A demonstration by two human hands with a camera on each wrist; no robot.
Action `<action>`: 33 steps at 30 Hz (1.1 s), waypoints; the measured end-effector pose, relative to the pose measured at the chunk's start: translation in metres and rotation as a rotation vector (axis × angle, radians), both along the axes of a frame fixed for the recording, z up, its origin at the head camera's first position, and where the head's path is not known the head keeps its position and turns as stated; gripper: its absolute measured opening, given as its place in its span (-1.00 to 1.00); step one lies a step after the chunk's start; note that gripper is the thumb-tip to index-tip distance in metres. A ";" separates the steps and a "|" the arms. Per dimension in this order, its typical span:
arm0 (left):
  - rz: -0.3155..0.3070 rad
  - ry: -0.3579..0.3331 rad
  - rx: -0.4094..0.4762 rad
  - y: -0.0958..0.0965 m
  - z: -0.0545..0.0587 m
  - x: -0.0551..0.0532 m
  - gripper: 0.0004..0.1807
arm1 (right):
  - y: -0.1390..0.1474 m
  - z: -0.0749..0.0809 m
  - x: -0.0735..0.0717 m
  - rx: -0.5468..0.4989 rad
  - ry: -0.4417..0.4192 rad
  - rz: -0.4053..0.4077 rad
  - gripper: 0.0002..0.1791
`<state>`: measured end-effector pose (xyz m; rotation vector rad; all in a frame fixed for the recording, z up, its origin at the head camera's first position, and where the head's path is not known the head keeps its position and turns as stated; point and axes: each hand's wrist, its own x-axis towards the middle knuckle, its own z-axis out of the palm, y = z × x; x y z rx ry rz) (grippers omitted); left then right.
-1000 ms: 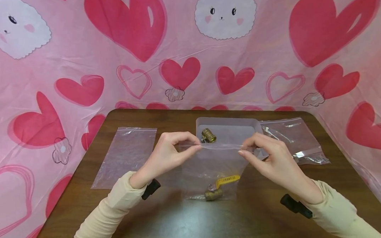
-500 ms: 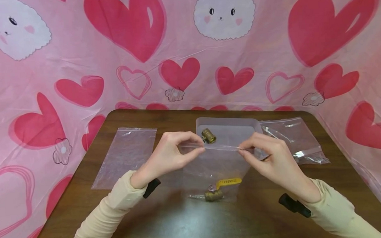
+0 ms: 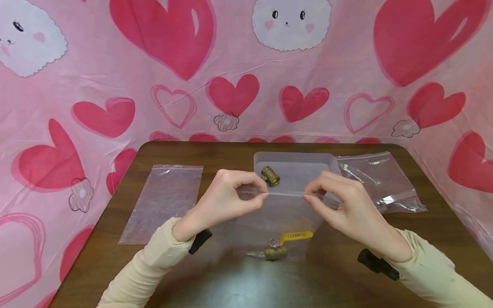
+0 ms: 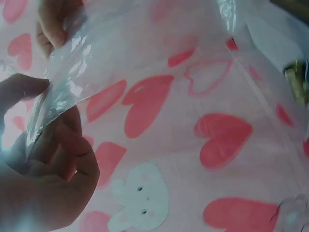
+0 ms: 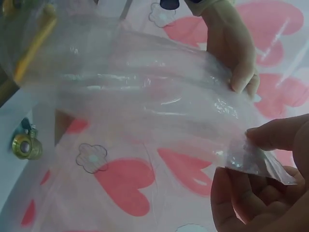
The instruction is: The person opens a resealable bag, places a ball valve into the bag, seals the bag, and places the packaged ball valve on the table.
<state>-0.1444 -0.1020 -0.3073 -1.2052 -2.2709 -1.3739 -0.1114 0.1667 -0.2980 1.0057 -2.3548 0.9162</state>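
Observation:
A clear plastic zip bag hangs between my two hands, its top edge stretched level. My left hand pinches that edge near its left end between thumb and fingers. Toward the right end, my right hand pinches the same edge. Down at the bag's bottom lies a brass ball valve with a yellow lever handle. The right wrist view shows the creased bag running from the right fingers, with the yellow lever blurred at upper left.
Behind the bag stands a pale plastic tray, holding another brass valve body. A flat clear bag lies on the wooden table at left. Another clear bag, with something small and shiny in it, lies at right.
Both hands have slid inward along the bag's top edge, the left rightward and the right leftward, narrowing the gap between them. The valve in the bag has barely shifted.

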 end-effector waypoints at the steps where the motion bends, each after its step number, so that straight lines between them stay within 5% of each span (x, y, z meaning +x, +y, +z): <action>1: 0.010 0.036 -0.015 0.000 0.000 0.000 -0.94 | 0.000 0.000 0.000 0.001 -0.002 -0.002 -0.74; 5: 0.048 0.176 -0.046 0.000 0.002 -0.001 -0.89 | -0.002 0.000 -0.001 0.011 -0.005 -0.008 -0.81; 9: 0.035 0.222 -0.039 0.003 0.001 -0.001 -0.87 | -0.004 -0.001 -0.001 0.008 0.004 0.007 -0.79; 18: -0.019 0.104 -0.007 0.007 0.000 0.001 -0.95 | -0.012 -0.002 -0.004 -0.053 0.058 0.083 -0.76; 22: -0.027 0.099 -0.016 0.008 0.002 0.001 -0.95 | -0.013 -0.001 -0.004 -0.045 0.052 0.073 -0.97; 30: -0.025 0.073 -0.022 0.010 0.002 0.001 -0.92 | -0.015 -0.002 -0.004 -0.050 0.037 0.077 -0.97; 33: -0.029 0.066 -0.013 0.011 0.001 0.001 -0.94 | -0.018 -0.002 -0.005 -0.054 0.058 0.094 -0.82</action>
